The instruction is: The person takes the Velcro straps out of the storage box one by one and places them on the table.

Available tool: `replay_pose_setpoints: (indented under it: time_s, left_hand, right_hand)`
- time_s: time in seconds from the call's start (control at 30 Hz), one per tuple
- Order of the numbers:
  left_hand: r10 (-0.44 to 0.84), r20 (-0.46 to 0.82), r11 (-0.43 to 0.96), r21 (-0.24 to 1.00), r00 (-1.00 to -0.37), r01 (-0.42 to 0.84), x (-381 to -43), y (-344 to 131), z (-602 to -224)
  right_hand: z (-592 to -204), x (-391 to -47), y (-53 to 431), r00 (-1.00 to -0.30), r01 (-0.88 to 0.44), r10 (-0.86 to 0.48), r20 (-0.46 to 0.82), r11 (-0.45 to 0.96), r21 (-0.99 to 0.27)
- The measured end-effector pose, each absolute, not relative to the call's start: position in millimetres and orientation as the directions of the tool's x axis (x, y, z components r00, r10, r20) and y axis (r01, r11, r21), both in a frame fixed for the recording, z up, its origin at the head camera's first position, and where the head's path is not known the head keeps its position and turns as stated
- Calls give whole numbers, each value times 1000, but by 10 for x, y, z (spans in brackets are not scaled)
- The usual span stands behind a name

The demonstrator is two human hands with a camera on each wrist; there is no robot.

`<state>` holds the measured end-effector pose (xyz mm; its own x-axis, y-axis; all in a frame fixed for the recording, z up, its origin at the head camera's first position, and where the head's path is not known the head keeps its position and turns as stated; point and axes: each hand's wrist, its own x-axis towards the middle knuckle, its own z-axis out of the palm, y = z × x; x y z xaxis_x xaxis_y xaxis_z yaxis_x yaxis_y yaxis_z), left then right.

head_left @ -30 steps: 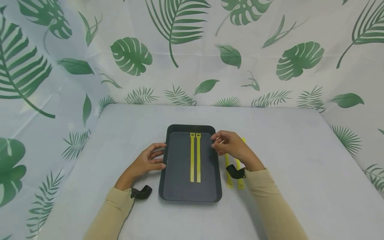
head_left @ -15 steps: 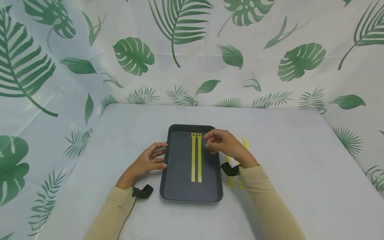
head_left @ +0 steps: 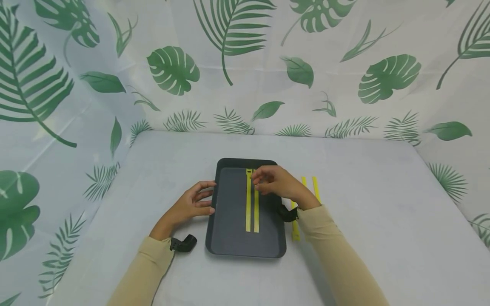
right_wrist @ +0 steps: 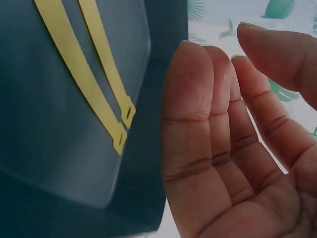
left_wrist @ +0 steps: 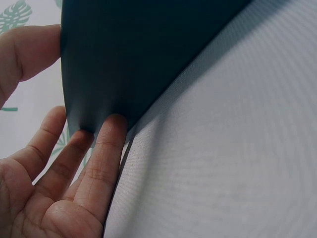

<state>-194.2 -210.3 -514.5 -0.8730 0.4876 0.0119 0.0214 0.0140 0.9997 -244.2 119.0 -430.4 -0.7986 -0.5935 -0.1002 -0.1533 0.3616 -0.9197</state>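
Observation:
A dark grey tray [head_left: 229,244] lies on the pale tabletop. In it, side by side and lengthwise, are two flat yellow hook-and-loop cable ties: the left tie [head_left: 248,204] and the right tie [head_left: 256,212]. Their slotted heads sit near the far rim. My left hand [head_left: 191,203] rests thumb and fingertips against the tray's left side, as the left wrist view shows close up. Over the tray's upper right hovers my right hand [head_left: 277,182], fingers loosely bent and holding nothing. It covers the right tie's head in the head view; the right wrist view shows both heads [right_wrist: 118,139].
More yellow ties [head_left: 315,187] lie on the table to the tray's right, partly hidden by my right hand and forearm. A black wrist camera [head_left: 288,213] overlaps the tray's right edge. Leaf-print cloth [head_left: 245,68] hangs behind and at the sides.
My right hand has moved left from the tray's right rim to above the right tie. The left hand stays at the tray's left side. The whole head view has shifted slightly.

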Motion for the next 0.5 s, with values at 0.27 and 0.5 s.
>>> replay_pose_setpoints:
  time_s: [0.27, 0.5]
  left_hand:
    - [487, 9, 10, 1000, -873, 16, -1944, -2100, -5138]
    - [488, 4, 8, 1000, -873, 8, -1945, -2099, -5130]
  right_hand:
    - [-4321, -2524, 1122, -752, -186, -651, -106, 363, -913]
    - [-4385, -2627, 1056, -702, -234, -701, -124, 392, -889]
